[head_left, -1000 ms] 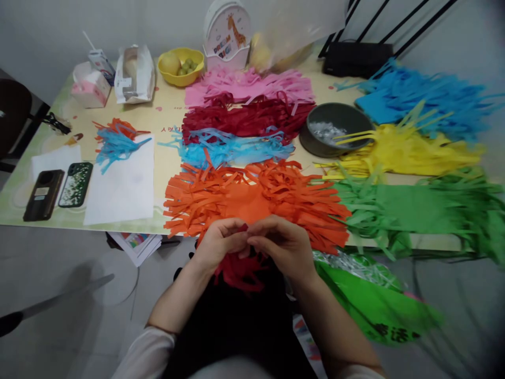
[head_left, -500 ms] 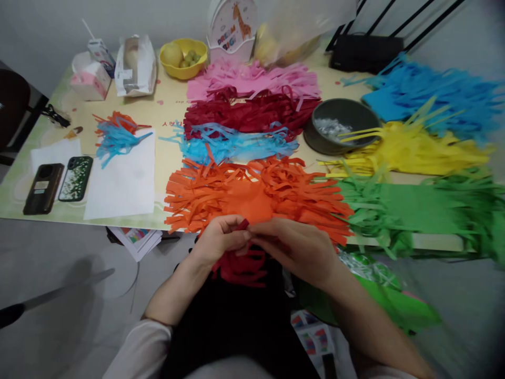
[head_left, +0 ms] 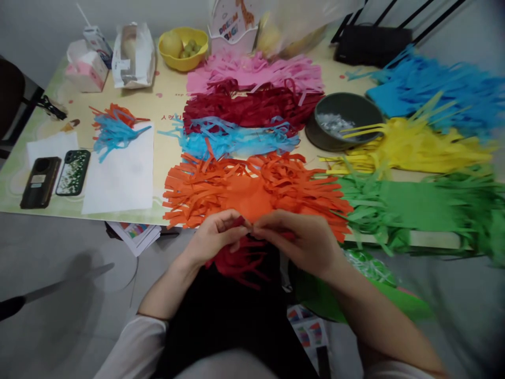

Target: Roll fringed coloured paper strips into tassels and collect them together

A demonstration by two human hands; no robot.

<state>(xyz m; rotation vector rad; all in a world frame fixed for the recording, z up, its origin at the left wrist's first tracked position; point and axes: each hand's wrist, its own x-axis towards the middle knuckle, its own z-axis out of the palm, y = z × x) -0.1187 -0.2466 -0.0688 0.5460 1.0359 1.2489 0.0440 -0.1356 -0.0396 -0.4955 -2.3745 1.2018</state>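
Observation:
A dark red paper tassel [head_left: 236,260] hangs below my hands, its fringe over my lap. My left hand [head_left: 216,237] is closed on the tassel's rolled top, which pokes out between thumb and forefinger. My right hand [head_left: 302,239] is pinched right beside it, its fingertips meeting my left fingertips; what it grips is too small to make out. Just beyond both hands, at the table's front edge, lies a stack of fringed orange paper [head_left: 248,192].
Fringed paper in light blue [head_left: 236,143], dark red [head_left: 252,111], pink [head_left: 252,76], green [head_left: 418,205] and yellow [head_left: 426,145] covers the table. A dark round bowl [head_left: 315,134] holds clear bits. Finished-looking tassels [head_left: 114,131] lie left on white paper [head_left: 118,184], near two phones [head_left: 73,172].
Both hands stay together at the tassel's top with small finger shifts. The tassel's fringe has swung slightly left, and the whole view has tilted a little.

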